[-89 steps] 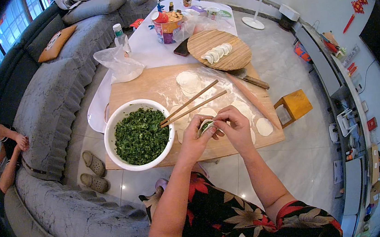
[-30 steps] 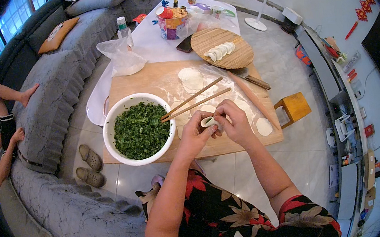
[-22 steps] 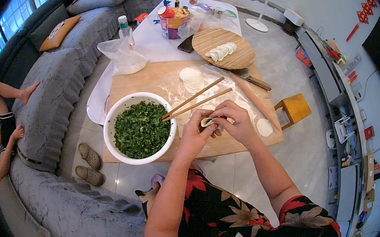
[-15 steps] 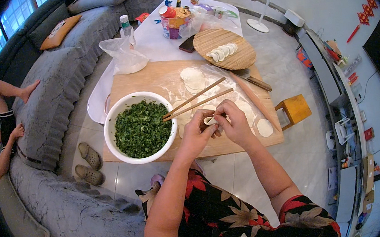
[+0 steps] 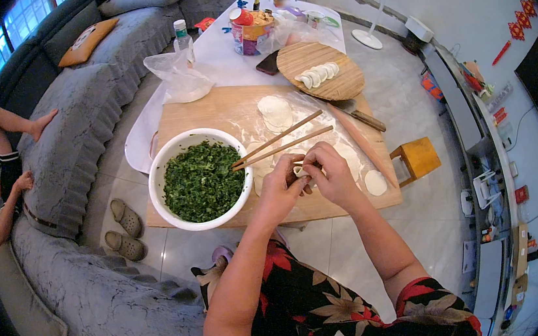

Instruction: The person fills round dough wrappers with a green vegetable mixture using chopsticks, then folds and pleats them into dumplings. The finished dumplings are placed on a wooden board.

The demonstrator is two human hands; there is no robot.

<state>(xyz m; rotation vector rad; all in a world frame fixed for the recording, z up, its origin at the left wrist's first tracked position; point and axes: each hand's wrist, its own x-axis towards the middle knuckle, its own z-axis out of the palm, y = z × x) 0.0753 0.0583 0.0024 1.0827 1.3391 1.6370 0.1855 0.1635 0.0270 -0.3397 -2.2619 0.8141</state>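
Over the front of a floured wooden board (image 5: pixel 210 112), my left hand (image 5: pixel 281 181) and my right hand (image 5: pixel 327 168) meet around a small folded dumpling (image 5: pixel 299 171). Fingers of both hands pinch its pale dough, and they hide most of it. To the left stands a white bowl (image 5: pixel 156 199) of chopped green filling (image 5: pixel 201 180). A pair of chopsticks (image 5: pixel 286 141) rests with its tips at the bowl's right rim. Round dough wrappers (image 5: pixel 274 111) lie stacked farther back, and a single wrapper (image 5: pixel 375 183) lies at the right, near a rolling pin (image 5: pixel 365 145).
Several finished dumplings (image 5: pixel 317 75) line a round wooden board (image 5: pixel 345 84) at the back right. A knife (image 5: pixel 358 114) lies beside it. Behind are a phone (image 5: pixel 268 63), a plastic bag (image 5: pixel 181 79) and a bottle (image 5: pixel 183 42). A wooden stool (image 5: pixel 418 155) stands right; another person's leg (image 5: pixel 15 122) rests on the sofa.
My fingers have shifted slightly around the dumpling, and less of its dough shows now. Both hands stay in nearly the same place; the bowl and chopsticks have not visibly moved.
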